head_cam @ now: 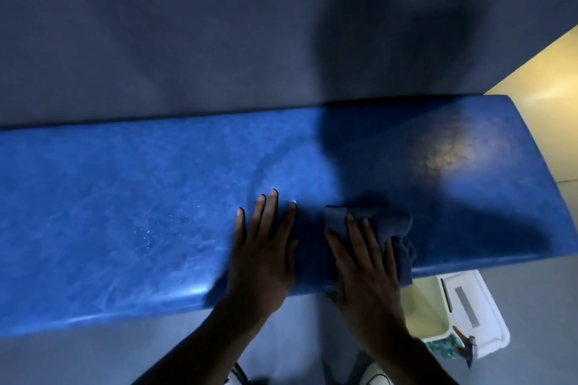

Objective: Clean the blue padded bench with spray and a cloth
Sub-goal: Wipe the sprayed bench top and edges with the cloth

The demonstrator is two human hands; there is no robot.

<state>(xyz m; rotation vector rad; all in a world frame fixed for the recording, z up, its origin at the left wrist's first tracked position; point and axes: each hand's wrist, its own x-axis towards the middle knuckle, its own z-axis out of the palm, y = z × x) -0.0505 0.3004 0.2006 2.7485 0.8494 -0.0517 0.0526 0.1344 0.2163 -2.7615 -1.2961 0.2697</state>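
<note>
Two hands flat on the blue bench

Two bare hands press down on the blue padded bench point(125, 212), which runs across the view from side to side. The left hand point(262, 250) lies flat and empty, fingers spread and straight, its palm near the front edge of the padding. Just beside it, the right hand point(366, 269) rests with fingers stretched out on top of a dark blue cloth point(384, 228); the cloth is bunched under and beyond the fingertips, and part of it droops over the front edge. The two hands sit close together without touching. Small pale droplets point(147, 234) dot the padding to the left of the left hand. Below the bench and to the right of the right hand, a white plastic bin point(478, 312) stands on the grey floor point(297, 337). No spray bottle can be made out.
</note>
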